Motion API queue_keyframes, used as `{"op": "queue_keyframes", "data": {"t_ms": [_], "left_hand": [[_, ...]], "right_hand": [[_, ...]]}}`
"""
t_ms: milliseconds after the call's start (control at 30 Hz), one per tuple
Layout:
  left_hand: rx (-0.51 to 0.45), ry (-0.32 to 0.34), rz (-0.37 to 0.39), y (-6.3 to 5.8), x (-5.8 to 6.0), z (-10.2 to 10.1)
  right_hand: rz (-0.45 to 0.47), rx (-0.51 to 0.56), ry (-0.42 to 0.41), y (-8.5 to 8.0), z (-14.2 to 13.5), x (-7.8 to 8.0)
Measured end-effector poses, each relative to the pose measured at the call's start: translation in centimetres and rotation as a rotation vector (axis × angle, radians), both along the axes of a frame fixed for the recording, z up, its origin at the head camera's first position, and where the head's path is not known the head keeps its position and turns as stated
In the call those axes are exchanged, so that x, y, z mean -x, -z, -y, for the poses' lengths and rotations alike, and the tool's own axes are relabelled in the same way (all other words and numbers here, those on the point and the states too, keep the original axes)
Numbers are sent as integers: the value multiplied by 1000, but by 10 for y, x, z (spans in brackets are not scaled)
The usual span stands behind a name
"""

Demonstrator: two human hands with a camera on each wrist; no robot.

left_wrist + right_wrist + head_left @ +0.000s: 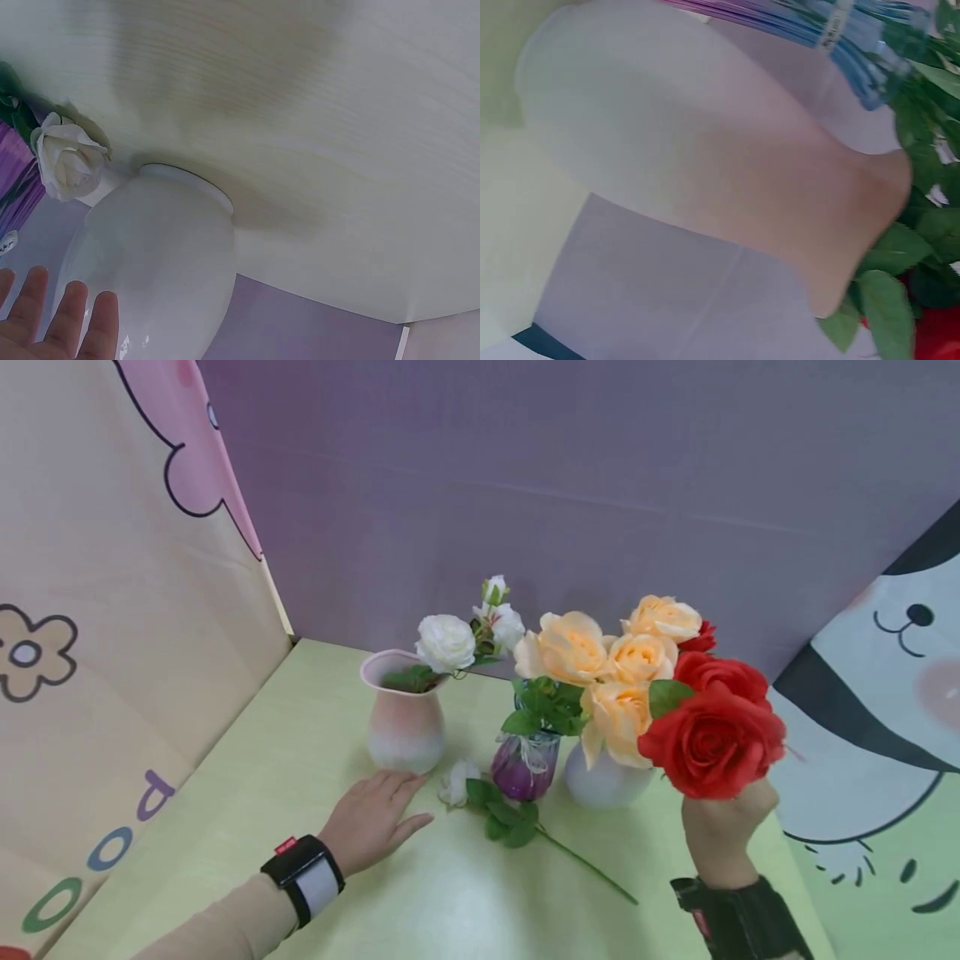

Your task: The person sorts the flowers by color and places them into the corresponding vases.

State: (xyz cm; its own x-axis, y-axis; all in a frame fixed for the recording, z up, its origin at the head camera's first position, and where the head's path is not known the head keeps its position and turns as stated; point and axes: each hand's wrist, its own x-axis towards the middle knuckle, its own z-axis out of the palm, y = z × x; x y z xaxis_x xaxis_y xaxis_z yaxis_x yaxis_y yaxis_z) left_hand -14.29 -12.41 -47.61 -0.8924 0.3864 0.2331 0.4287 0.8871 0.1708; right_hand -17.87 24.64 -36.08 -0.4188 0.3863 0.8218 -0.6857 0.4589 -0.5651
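Note:
My left hand [375,818] lies low over the table with fingers extended, beside the pink-to-white vase [405,727] that holds white roses [446,643]. In the left wrist view its fingers [71,319] are straight and hold nothing. Close to those fingertips, a loose white rose [459,783] with a leafy green stem lies on the table. My right hand [727,831] is raised at the right, just under a large red rose [712,739]. The bloom hides its fingers, so a grip on any stem cannot be made out.
A purple-blue glass vase [525,768] stands behind the loose stem. Right of it, a pale round vase [607,781] stands beneath peach roses [618,727]. A grey-purple backdrop [525,485] and printed side panels [112,610] border the light green table [300,735].

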Motion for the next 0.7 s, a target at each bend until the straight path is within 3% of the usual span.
{"op": "queue_keyframes", "data": {"t_ms": [133, 367, 567, 700], "left_hand": [[-5, -1, 14, 1, -1, 0], [-10, 3, 58, 3, -3, -3], [-27, 27, 98, 8, -5, -8], [-8, 36, 92, 12, -8, -11]], "right_hand": [[94, -169, 93, 11, -8, 8], [195, -355, 176, 23, -15, 17], [359, -405, 206, 25, -14, 17], [390, -410, 201, 26, -13, 18]]}}
